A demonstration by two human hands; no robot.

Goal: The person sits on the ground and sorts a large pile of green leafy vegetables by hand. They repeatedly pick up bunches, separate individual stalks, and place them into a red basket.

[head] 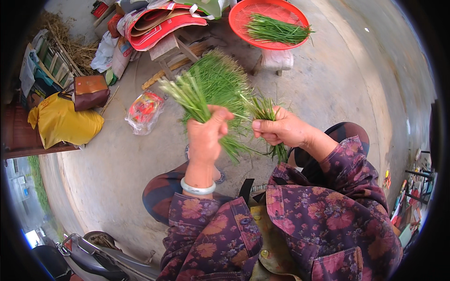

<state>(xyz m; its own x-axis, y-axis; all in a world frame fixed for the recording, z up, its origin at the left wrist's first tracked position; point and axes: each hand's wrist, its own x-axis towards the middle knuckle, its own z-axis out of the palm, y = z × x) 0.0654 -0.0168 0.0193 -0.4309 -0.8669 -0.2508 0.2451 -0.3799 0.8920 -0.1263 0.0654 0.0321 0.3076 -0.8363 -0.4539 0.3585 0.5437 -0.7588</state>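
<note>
My left hand (207, 131) is closed around a bunch of green chives or similar grass-like stalks (191, 95), pale ends pointing up and away from me. In my right hand (277, 128) is a smaller bunch of stalks (263, 109), its leaves hanging below the fist. A few strands stretch across the gap between the two fists. Beyond the hands, a large heap of the same greens (225, 79) lies spread on the concrete floor. A red plastic sieve basket (240, 30) farther off holds a laid-out bunch of long green stalks (277, 28).
A wooden stool (165, 49) carries red bags (168, 33). Left of the heap lies a clear plastic packet (145, 111). Farther left are a yellow bag (68, 121) and a brown bag (90, 92). A motor scooter (98, 258) stands at lower left. The basket rests on a low support.
</note>
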